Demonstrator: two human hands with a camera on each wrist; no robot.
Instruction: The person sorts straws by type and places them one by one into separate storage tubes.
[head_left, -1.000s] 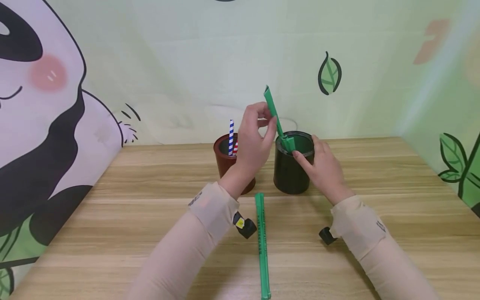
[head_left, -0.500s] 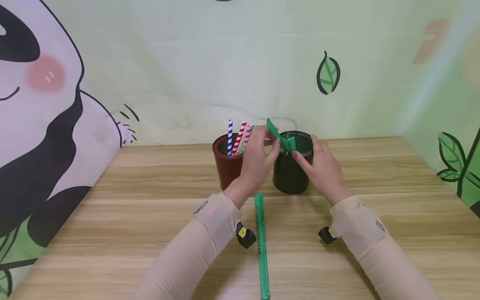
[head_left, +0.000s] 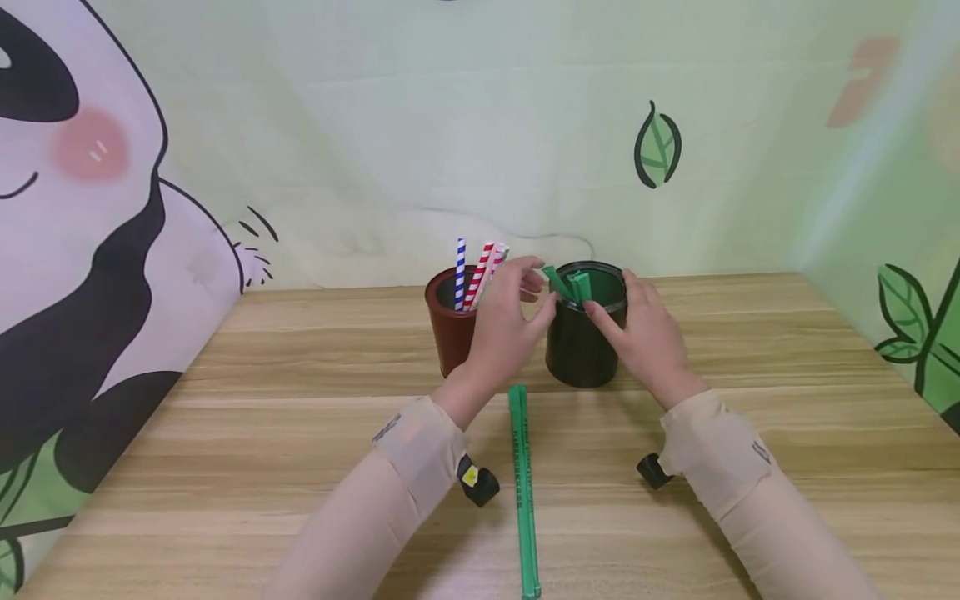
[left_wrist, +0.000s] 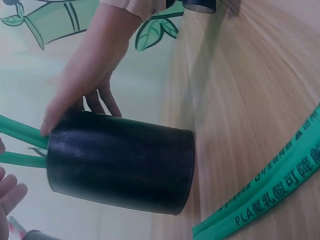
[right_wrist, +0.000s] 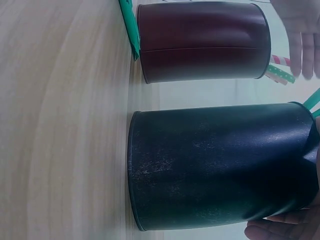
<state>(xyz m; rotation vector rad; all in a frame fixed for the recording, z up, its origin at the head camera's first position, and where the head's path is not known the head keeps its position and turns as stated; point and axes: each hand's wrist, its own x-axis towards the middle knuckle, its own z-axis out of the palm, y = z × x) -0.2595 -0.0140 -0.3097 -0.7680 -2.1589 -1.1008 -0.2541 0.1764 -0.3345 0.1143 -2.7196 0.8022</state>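
Note:
A black cup [head_left: 582, 354] stands upright on the table, with green wrapped straws [head_left: 579, 287] poking just above its rim. My right hand [head_left: 651, 333] grips this cup at the rim; its thumb is at the near side and its fingers reach round the right side. Just left of the straw tops is my left hand [head_left: 510, 321], its fingers loosely bent and holding nothing. In the left wrist view, its fingertips [left_wrist: 12, 192] are apart from the straws. Another green wrapped straw bundle [head_left: 525, 492], printed with dark lettering, lies on the table in front.
A brown cup [head_left: 450, 342] stands left of the black one, partly behind my left hand. It holds a blue-striped straw [head_left: 460, 275], red-striped straws [head_left: 478, 279] and a green dotted one [right_wrist: 281, 74]. A printed wall sheet [head_left: 360, 167] rises behind the table.
A green wrapped straw has gone down into the black cup. My left hand moved down with it, then let go and drew slightly left. The right hand has stayed on the cup.

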